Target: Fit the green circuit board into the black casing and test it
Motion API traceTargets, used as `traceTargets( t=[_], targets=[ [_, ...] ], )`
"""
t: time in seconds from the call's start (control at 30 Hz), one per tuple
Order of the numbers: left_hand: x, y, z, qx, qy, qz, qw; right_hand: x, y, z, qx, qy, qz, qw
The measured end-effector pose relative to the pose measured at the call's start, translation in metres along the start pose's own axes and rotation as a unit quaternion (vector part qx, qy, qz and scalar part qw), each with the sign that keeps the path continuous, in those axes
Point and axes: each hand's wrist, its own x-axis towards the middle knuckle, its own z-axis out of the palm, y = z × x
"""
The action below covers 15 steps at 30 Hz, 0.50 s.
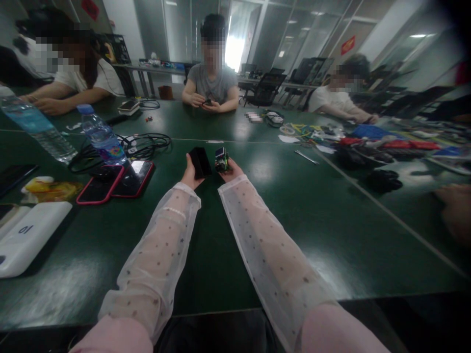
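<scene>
Both my arms, in sheer dotted sleeves, reach out over the dark green table point(294, 235). My left hand point(190, 175) is wrapped round a black open box-like case point(199, 163), tilted slightly. Just to its right, my right hand point(233, 169) grips a small device point(222, 159) with a dark top face and green, board-like parts on its side. A narrow gap separates the case and the device, which do not touch. Both objects are held at about the same height, near the middle of the view.
To the left are two phones point(133, 179) with red edges, a water bottle point(103, 137), black cables point(154, 142) and a white power bank point(31, 238). Tools and coloured wires point(307, 131) lie at right, with a wrench point(306, 157). Several people sit around the table.
</scene>
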Motion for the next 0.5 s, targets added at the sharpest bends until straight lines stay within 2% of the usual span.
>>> traceTargets(
  t=[0.17, 0.3, 0.5],
  targets=[
    [0.004, -0.001, -0.002, -0.032, -0.028, -0.006, 0.999, -0.01, -0.014, 0.025, -0.094, 0.006, -0.085, 0.992],
    [0.005, -0.002, -0.002, -0.028, -0.055, -0.006, 0.998, -0.018, -0.014, 0.042, -0.188, -0.03, -0.128, 0.973],
    [-0.003, -0.001, 0.0, -0.02, -0.083, 0.008, 0.996, -0.025, 0.0, 0.048, -0.265, -0.067, -0.172, 0.946]
  ],
)
